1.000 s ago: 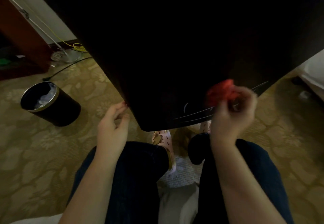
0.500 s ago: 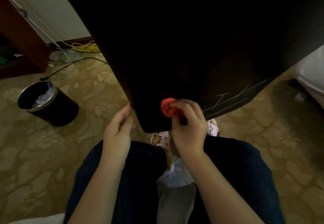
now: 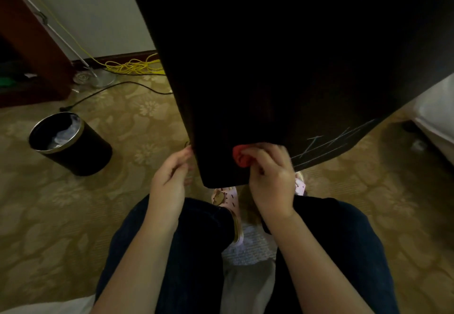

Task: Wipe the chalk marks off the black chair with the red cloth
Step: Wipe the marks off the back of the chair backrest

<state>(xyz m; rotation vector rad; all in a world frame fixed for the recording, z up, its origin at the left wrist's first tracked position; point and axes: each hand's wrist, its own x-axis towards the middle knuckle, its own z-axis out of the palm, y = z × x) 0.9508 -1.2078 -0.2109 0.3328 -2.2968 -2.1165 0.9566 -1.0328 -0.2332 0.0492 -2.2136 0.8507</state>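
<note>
One black chair (image 3: 270,68) is filling most of the view. Right hand (image 3: 270,178) is pinching the bunched red cloth (image 3: 240,157) against its lower edge. Left hand (image 3: 169,178), fingers nearly straight, is touching the left edge. Several chalk marks (image 3: 329,146) are showing right of the cloth, unwiped; job looks part-done.

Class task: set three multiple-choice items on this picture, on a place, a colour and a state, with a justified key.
1. The chalk marks on the black chair lie: A right of the right hand; B left of it; C under it.
2. The coiled cable by the wall is: A blue; B yellow; C white.
3. The right hand: A hangs empty; B lies flat; C grips the red cloth.
Key: 1A, strokes show beyond its knuckles; 2B, bright yellow loops; 3C, fingers curl round it.
</note>
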